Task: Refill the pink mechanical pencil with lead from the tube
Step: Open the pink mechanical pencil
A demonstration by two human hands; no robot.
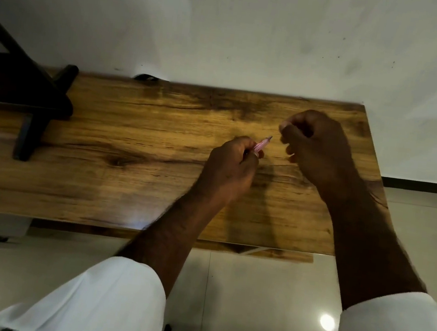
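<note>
My left hand [232, 164] is closed around the pink mechanical pencil [262, 144], which sticks out of the fist and points up and to the right over the wooden table [122, 131]. My right hand [316, 147] hovers a short way to the right of the pencil's end, thumb and fingers pinched together. Whatever it pinches is too small and dark to make out. I cannot see the lead tube; it may be hidden by a hand.
A dark wooden stand [27, 98] sits on the table's left end. A small dark object [147, 77] lies at the table's back edge against the white wall. Pale floor tiles show beyond the front and right edges.
</note>
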